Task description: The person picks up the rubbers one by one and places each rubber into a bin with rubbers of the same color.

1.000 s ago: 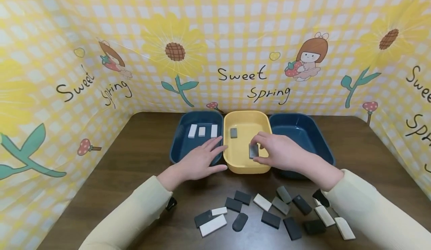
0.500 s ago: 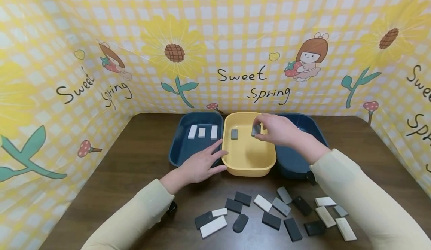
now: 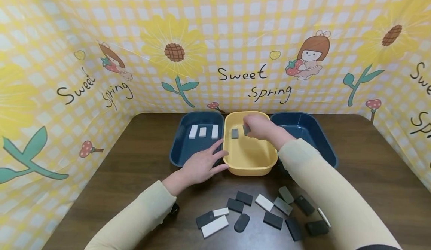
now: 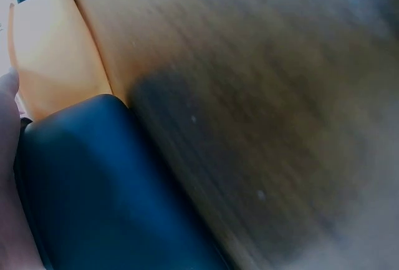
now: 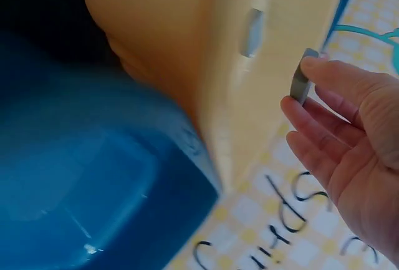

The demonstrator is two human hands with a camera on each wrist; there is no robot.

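In the head view my right hand (image 3: 260,126) pinches a small grey block (image 3: 246,130) above the far part of the yellow tray (image 3: 250,156). The right wrist view shows the thumb and fingertips on either side of that grey block (image 5: 302,84). To its left, a second grey block (image 3: 234,133) lies on the yellow tray's floor. My left hand (image 3: 201,164) has its fingers extended, with fingertips at the yellow tray's left rim and the palm over the near corner of the left blue tray (image 3: 183,151). Three white blocks (image 3: 193,131) lie in a row in that blue tray.
A right blue tray (image 3: 296,121) stands against the yellow one, partly covered by my right forearm. Several black, white and grey blocks (image 3: 272,220) are scattered on the brown table (image 3: 134,160) nearer me. My right sleeve (image 3: 323,182) hides some of them. A patterned cloth rises behind.
My right hand has carried the grey block from the near right of the yellow tray to the far part, then left toward the other grey block. My left hand has stayed almost still.
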